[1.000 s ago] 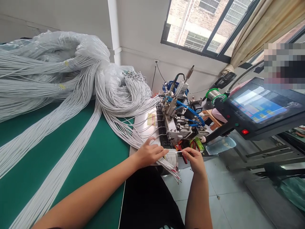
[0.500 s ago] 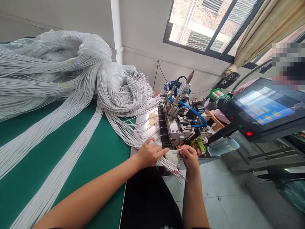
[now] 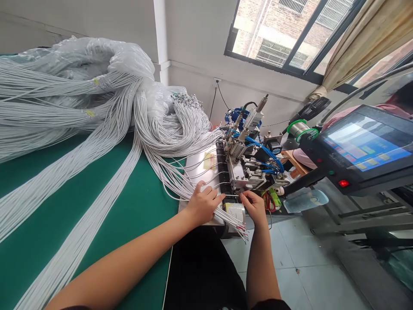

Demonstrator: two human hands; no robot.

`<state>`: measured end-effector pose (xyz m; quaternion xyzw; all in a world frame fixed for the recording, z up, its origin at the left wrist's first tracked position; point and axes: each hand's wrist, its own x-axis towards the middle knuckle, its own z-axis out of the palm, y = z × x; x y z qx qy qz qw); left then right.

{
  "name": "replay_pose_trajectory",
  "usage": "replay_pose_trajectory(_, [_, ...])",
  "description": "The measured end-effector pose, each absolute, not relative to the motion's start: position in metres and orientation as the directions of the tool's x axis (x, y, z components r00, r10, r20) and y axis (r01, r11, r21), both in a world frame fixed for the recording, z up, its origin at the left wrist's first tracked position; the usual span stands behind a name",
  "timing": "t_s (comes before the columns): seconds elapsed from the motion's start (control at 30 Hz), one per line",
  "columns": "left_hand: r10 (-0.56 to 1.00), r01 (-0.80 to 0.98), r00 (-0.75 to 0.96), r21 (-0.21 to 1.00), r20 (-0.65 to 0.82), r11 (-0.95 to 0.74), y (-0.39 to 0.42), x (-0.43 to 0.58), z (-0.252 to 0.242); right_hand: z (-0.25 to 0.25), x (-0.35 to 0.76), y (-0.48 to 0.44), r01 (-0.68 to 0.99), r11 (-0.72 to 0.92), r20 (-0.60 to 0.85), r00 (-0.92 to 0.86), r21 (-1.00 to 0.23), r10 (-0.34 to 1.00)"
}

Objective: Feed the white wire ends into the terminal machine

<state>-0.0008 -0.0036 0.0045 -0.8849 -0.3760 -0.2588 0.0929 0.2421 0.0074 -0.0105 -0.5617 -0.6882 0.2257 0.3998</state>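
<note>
A single white cable stretches between my hands, level across the near end of a black slotted rail. My left hand is closed around the cable, its index finger pointing along it. At the cable's tip, my right hand pinches with thumb and index finger. Below my left hand, a bunch of white cables hangs past the table edge, with reddish wire ends showing. Just beyond my hands stands a bench machine with metal cylinders and blue tubes; several cables lie across its rail.
Large bundles of white cables, partly wrapped in clear plastic, cover the green table. A touchscreen panel and a green-flanged wire spool stand right. A clear tray sits below. A person in pink is partly visible behind the panel.
My right hand has moved up and slightly left with the cable end, closer to the machine. The cable now lies against the rail's near end. My left hand has risen slightly.
</note>
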Motion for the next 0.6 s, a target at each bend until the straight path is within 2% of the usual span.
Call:
replay_pose_trajectory(0.33, [0.657,0.739,0.564,0.049,0.501,-0.672,-0.004,-0.001,0.004,-0.020,0.239,0.014,0.394,0.148,0.150,-0.026,-0.907,0.988])
replay_pose_trajectory(0.5, [0.647,0.729,0.579,0.041,0.496,-0.684,-0.003,-0.001,0.003,-0.025,0.233,0.015,0.150,-0.016,-0.008,0.056,-0.989,0.998])
replay_pose_trajectory(0.6, [0.648,0.724,0.585,0.046,0.489,-0.688,-0.003,-0.001,0.003,-0.030,0.228,0.015,0.070,-0.064,-0.059,0.075,-0.995,0.995])
